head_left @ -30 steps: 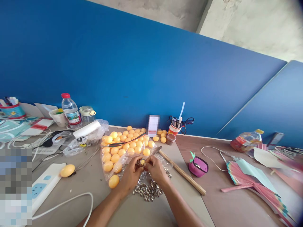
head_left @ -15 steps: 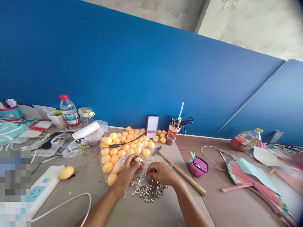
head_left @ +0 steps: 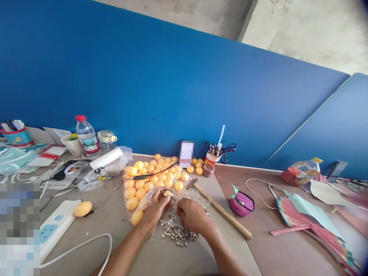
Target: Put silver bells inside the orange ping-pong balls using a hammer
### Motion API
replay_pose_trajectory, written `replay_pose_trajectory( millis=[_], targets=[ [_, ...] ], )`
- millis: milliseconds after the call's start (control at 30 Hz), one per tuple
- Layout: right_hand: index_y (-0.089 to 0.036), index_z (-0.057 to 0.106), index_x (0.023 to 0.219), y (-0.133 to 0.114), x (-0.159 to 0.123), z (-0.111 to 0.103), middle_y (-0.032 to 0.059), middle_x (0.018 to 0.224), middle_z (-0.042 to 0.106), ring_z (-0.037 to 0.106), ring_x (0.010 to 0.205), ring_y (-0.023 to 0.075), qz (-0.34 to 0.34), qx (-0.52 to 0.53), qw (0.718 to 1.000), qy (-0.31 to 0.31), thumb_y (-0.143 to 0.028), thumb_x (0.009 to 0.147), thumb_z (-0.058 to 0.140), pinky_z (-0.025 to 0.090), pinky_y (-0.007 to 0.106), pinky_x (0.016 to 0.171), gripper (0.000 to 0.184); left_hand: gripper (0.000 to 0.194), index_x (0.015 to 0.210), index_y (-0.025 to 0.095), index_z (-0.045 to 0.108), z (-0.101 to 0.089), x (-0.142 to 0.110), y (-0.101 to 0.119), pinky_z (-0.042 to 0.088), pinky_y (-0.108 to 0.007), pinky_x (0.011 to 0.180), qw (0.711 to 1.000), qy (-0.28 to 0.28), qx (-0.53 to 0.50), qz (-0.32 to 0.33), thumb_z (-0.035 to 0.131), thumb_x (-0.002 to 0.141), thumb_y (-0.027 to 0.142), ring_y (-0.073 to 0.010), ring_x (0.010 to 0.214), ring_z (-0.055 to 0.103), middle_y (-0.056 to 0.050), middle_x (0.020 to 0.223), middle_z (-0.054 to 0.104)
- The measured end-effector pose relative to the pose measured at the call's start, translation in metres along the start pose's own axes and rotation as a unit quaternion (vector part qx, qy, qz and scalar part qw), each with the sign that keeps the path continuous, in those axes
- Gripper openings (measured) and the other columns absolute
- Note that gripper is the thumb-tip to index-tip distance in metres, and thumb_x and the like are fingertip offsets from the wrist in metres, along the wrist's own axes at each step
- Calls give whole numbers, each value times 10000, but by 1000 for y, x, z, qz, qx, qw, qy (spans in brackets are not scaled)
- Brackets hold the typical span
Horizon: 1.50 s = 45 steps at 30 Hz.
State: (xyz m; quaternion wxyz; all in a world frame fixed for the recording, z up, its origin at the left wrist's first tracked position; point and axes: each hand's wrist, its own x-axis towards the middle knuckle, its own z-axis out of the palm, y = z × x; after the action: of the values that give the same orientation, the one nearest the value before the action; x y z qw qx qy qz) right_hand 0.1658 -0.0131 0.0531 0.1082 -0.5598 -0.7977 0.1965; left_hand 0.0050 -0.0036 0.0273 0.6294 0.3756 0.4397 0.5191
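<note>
Between the fingertips of my left hand (head_left: 156,205) is a small orange ball (head_left: 168,194), partly covered with shiny silver pieces. My right hand (head_left: 190,214) hovers close by on the right, fingers curled together; whatever they pinch, if anything, is hidden. Below both hands lies a heap of small shiny silver beads or studs (head_left: 179,234), some on clear plastic. Just behind my left hand rests a clear bag of orange balls (head_left: 148,186), with a black strap (head_left: 155,173) across it.
A wooden-handled hammer (head_left: 227,214) lies right of my hands, beside a purple pouch (head_left: 242,204). At the back stand a phone (head_left: 186,153), a small brown tub (head_left: 208,170) and a cup of tools (head_left: 212,157). A power strip (head_left: 57,226) and a white cable occupy the left.
My right hand has turned slightly and its fingers have curled in more, near the ball. My left hand keeps hold of the ball. The view has shifted a little.
</note>
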Motion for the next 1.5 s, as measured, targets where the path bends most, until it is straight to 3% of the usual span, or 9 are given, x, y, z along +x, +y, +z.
replay_pose_trajectory(
  millis=[200,333,500,600,733,867,1000,1100,1500],
  targets=[
    [-188,522,610,4,-3,-22,16,787,641,532,663,130,-13,205,978,44,-60,611,489,366,237,607,132,449,1013,220,569,2,-2,4,508,-321,768,1000,2,-9,-2,737,663,446,-143,723,602,6,889,607],
    [-201,431,614,3,0,-24,0,759,648,433,481,76,55,400,913,58,-127,625,485,314,225,477,92,436,1021,211,568,2,-2,4,519,-318,742,1000,0,5,2,730,674,421,-136,695,599,4,884,601],
    [-191,520,704,0,8,-14,-54,581,559,357,400,54,69,555,826,73,-289,644,627,243,213,420,157,435,1042,208,588,-1,-1,2,540,-341,770,999,-35,6,23,742,678,392,-152,750,620,-5,917,610],
    [-179,554,651,0,10,-10,-61,509,499,369,403,58,76,594,798,64,-376,635,683,254,215,434,236,435,1029,209,594,-1,-2,2,541,-349,784,999,-38,8,25,753,664,386,-160,774,627,-10,939,621],
    [-168,624,735,-1,10,-8,-18,626,606,478,468,86,93,633,767,39,-353,583,728,354,235,493,261,430,1019,202,591,0,-2,4,541,-354,790,999,-39,18,32,754,660,373,-167,774,634,-6,902,624],
    [-168,595,735,-3,12,-2,-27,601,617,447,426,75,94,608,787,56,-296,591,678,293,220,458,210,394,1036,209,583,-1,-2,4,538,-365,807,996,-66,43,42,721,698,358,-170,778,647,-4,924,629],
    [-167,588,682,-6,13,4,-75,463,488,361,420,64,91,553,825,77,-254,626,595,227,213,460,104,370,1022,216,590,-1,-2,3,543,-366,793,994,-70,63,61,714,701,353,-179,800,644,-11,962,631],
    [-167,593,678,-8,13,5,-83,433,449,348,429,69,98,532,838,74,-246,632,571,228,216,472,94,350,1042,218,590,-1,-2,2,546,-358,798,992,-81,71,66,692,729,337,-186,847,642,-17,999,613],
    [-167,591,679,-14,11,5,-41,473,563,481,473,104,135,522,838,76,-231,652,589,364,228,524,70,364,1077,199,597,-8,2,-8,527,-358,805,988,-77,116,74,673,735,294,-211,873,642,-48,995,657]
  ],
)
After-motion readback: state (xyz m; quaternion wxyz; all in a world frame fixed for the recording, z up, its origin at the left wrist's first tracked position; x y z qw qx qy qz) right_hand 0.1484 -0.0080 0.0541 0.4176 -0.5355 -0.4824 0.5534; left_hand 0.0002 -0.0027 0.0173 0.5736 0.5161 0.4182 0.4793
